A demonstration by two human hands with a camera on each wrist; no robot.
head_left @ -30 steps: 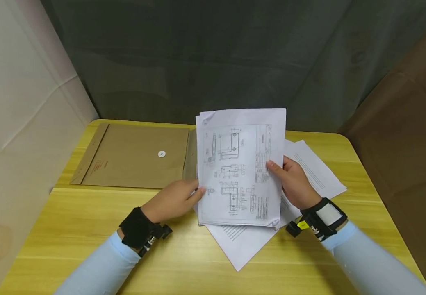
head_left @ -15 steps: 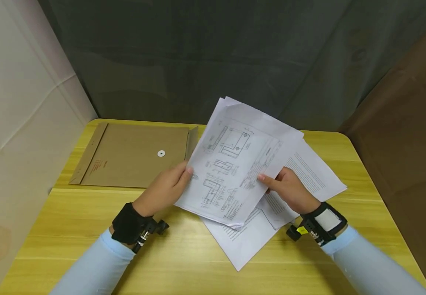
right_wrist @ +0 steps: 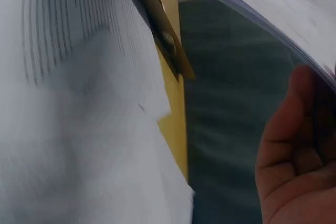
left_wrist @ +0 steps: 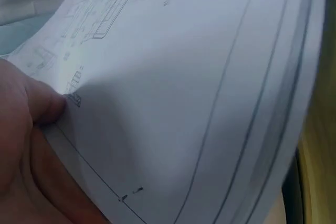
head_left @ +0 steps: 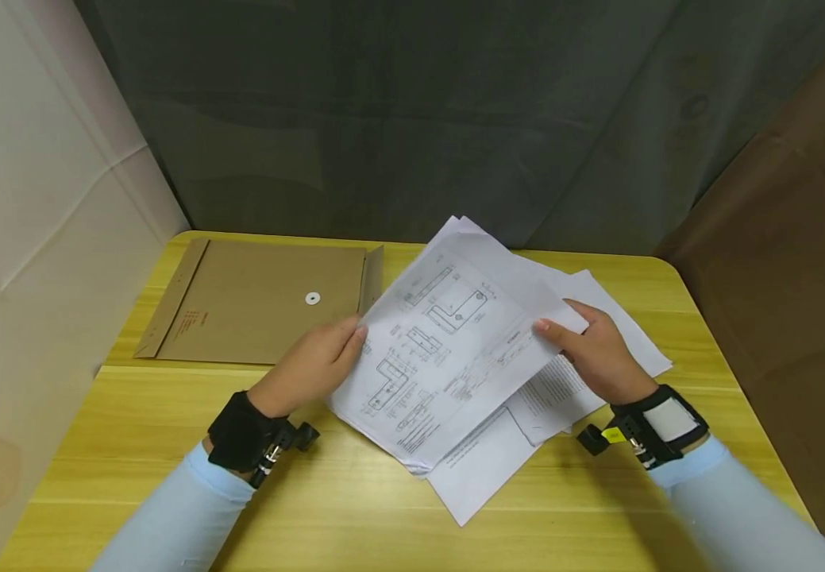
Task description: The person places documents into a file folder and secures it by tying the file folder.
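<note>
Both hands hold a stack of white sheets (head_left: 448, 349) printed with technical drawings, tilted and slightly above the yellow wooden table (head_left: 169, 445). My left hand (head_left: 319, 361) pinches the stack's left edge, thumb on top; the left wrist view shows that thumb (left_wrist: 44, 106) pressed on the top sheet (left_wrist: 184, 87). My right hand (head_left: 594, 349) grips the stack's right edge, thumb on top. In the right wrist view its fingers (right_wrist: 294, 150) curl under the stack's underside (right_wrist: 268, 14). More printed sheets (head_left: 619, 334) lie loose on the table beneath.
A brown paper envelope (head_left: 262, 302) with a round white button clasp lies flat at the table's back left, its flap open toward the papers. A dark curtain hangs behind the table, a pale wall stands left, and a brown panel stands right.
The held stack has turned clockwise from upright to a diagonal and dropped lower toward the table. My right hand slid up to the stack's far right edge; my left hand kept its grip.
</note>
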